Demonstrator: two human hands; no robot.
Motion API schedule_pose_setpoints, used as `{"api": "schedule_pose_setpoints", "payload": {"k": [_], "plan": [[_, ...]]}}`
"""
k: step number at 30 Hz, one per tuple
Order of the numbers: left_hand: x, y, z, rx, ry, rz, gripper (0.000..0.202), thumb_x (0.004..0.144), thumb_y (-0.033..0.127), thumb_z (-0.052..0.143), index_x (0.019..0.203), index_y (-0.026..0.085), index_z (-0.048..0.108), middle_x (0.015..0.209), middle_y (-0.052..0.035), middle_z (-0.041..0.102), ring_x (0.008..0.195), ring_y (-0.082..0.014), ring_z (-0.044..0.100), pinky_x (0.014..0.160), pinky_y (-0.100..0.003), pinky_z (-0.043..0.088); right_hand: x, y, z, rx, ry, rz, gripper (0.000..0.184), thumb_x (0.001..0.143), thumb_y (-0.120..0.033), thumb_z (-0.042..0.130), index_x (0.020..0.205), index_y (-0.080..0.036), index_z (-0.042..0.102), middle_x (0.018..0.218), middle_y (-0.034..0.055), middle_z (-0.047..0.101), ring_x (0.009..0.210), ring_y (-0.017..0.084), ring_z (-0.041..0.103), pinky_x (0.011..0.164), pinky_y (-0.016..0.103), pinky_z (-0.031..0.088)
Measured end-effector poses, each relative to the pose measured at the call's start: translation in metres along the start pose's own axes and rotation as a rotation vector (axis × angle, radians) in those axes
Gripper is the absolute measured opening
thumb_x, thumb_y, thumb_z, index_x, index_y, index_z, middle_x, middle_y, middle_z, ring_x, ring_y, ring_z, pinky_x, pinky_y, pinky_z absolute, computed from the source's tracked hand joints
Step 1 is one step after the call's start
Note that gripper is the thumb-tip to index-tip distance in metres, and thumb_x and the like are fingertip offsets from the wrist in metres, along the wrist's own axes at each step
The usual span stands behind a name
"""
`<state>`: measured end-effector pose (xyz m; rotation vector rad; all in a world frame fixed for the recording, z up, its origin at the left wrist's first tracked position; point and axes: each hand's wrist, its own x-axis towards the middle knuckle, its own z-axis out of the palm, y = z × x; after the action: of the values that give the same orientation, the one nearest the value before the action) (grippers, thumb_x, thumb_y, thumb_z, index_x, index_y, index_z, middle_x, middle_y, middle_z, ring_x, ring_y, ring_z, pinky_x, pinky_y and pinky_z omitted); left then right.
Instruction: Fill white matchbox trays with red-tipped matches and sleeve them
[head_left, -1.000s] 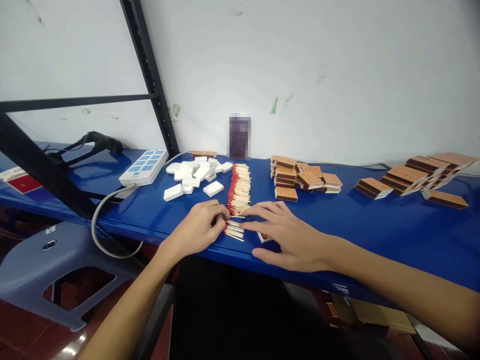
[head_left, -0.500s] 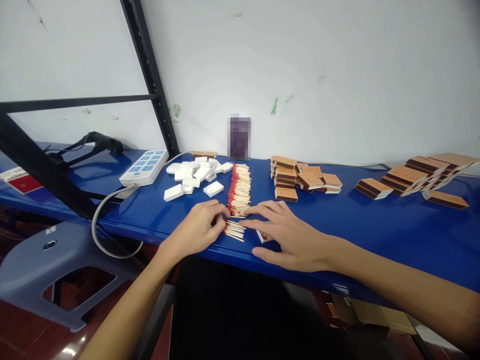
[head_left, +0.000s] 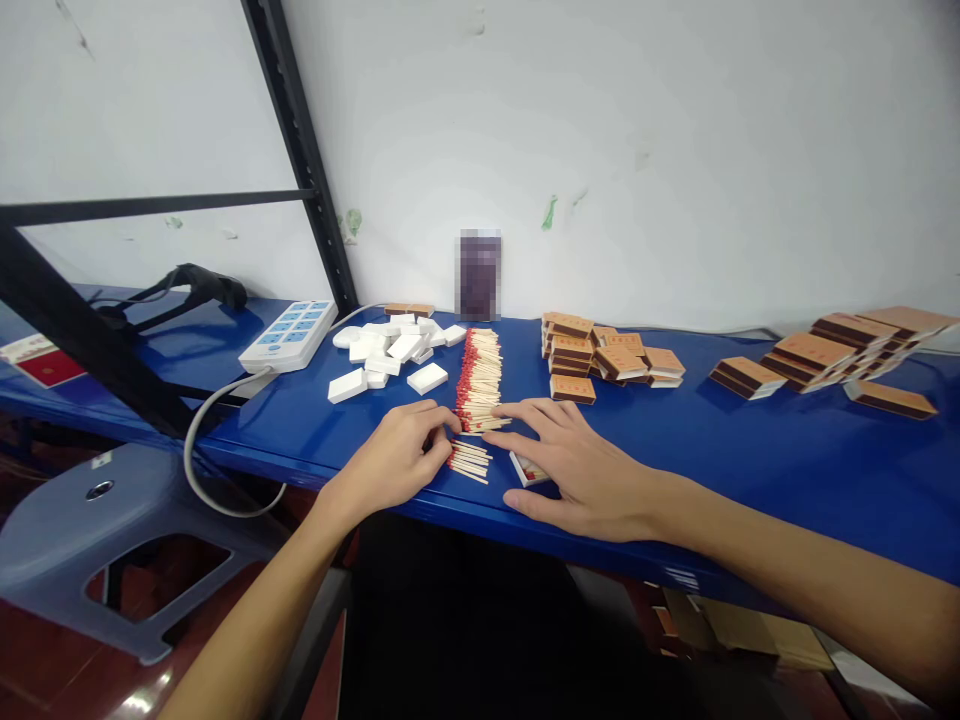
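A long row of red-tipped matches (head_left: 484,375) runs toward me on the blue table (head_left: 720,470), heads on the left. Closer to the edge lies a smaller group of matches (head_left: 470,461). My left hand (head_left: 401,450) rests at the head ends, fingers curled, with thumb and forefinger apart and touching or very near the heads. My right hand (head_left: 570,460) is spread, its fingertips at the bare stick ends of the near part of the row. Partly hidden under it is a white matchbox tray (head_left: 520,474) with some matches inside.
White matchbox trays (head_left: 405,347) are heaped left of the row. Matchbox sleeves (head_left: 574,350) are stacked to the right, with more matchboxes (head_left: 817,350) farther right. A power strip (head_left: 289,337) and its cable lie left, beside a black rack post (head_left: 307,150). A grey stool (head_left: 112,520) stands below.
My right fingers have shifted slightly up and right, off the smaller group. A few matches at the row's near end now stick out further right. My left hand has barely moved.
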<state>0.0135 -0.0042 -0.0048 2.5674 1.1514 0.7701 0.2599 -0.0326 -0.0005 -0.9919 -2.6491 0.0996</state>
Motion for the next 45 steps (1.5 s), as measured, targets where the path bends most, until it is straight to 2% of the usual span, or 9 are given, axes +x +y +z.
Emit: {"api": "schedule_pose_setpoints", "payload": {"k": [11, 25, 29, 33, 36, 40, 45], "plan": [[0.0, 0.0, 0.0, 0.027, -0.017, -0.013, 0.027, 0.09, 0.011, 0.046, 0.098, 0.018, 0.071, 0.084, -0.0013, 0.062, 0.073, -0.0146, 0.058, 0.072, -0.028, 0.044, 0.001, 0.0, 0.001, 0.009, -0.015, 0.01, 0.056, 0.093, -0.053, 0.052, 0.137, -0.019, 0.056, 0.144, 0.0179, 0.05, 0.131, 0.037, 0.042, 0.101, 0.06, 0.037], [0.0, 0.0, -0.001, -0.03, -0.026, -0.015, 0.023, 0.088, 0.01, 0.047, 0.085, 0.018, 0.068, 0.082, 0.0002, 0.062, 0.07, -0.0123, 0.056, 0.067, -0.026, 0.041, 0.0, 0.001, 0.001, 0.017, -0.031, -0.019, 0.05, 0.093, -0.05, 0.055, 0.132, -0.019, 0.059, 0.148, 0.0178, 0.045, 0.134, 0.036, 0.038, 0.103, 0.058, 0.035], [-0.001, 0.001, -0.002, -0.055, -0.028, -0.031, 0.02, 0.085, 0.011, 0.049, 0.086, 0.018, 0.067, 0.08, 0.001, 0.059, 0.066, -0.0112, 0.053, 0.063, -0.026, 0.04, -0.001, 0.001, 0.0, 0.022, 0.015, -0.04, 0.045, 0.093, -0.045, 0.056, 0.13, -0.02, 0.059, 0.146, 0.0181, 0.046, 0.133, 0.036, 0.039, 0.102, 0.056, 0.035], [-0.001, 0.005, -0.004, -0.035, -0.04, -0.032, 0.013, 0.084, 0.019, 0.055, 0.088, 0.018, 0.068, 0.075, 0.0012, 0.055, 0.066, -0.0124, 0.051, 0.062, -0.026, 0.039, -0.004, 0.005, -0.003, 0.022, 0.097, -0.044, 0.043, 0.091, -0.034, 0.056, 0.13, -0.017, 0.056, 0.127, 0.0164, 0.06, 0.115, 0.032, 0.053, 0.094, 0.051, 0.038], [-0.001, 0.008, -0.006, -0.006, -0.083, -0.024, 0.014, 0.084, 0.026, 0.059, 0.09, 0.018, 0.069, 0.075, 0.0004, 0.053, 0.068, -0.0137, 0.051, 0.063, -0.028, 0.04, -0.007, 0.01, -0.007, 0.015, 0.075, -0.03, 0.045, 0.085, -0.025, 0.057, 0.129, -0.018, 0.055, 0.115, 0.0135, 0.064, 0.103, 0.03, 0.058, 0.091, 0.051, 0.038], [-0.001, 0.008, -0.009, -0.006, -0.134, -0.023, 0.019, 0.082, 0.031, 0.062, 0.094, 0.018, 0.069, 0.078, -0.0004, 0.055, 0.072, -0.0149, 0.052, 0.068, -0.029, 0.042, -0.008, 0.013, -0.008, 0.046, 0.031, -0.008, 0.048, 0.077, -0.017, 0.057, 0.125, -0.016, 0.056, 0.112, 0.0129, 0.064, 0.102, 0.029, 0.058, 0.091, 0.048, 0.042], [-0.002, 0.004, -0.014, -0.043, -0.176, -0.017, 0.021, 0.077, 0.03, 0.068, 0.095, 0.02, 0.069, 0.081, 0.0001, 0.056, 0.075, -0.015, 0.052, 0.071, -0.028, 0.042, -0.008, 0.01, -0.006, 0.112, 0.016, 0.033, 0.045, 0.078, -0.015, 0.057, 0.123, -0.017, 0.055, 0.11, 0.011, 0.062, 0.098, 0.026, 0.059, 0.083, 0.04, 0.049]]}}
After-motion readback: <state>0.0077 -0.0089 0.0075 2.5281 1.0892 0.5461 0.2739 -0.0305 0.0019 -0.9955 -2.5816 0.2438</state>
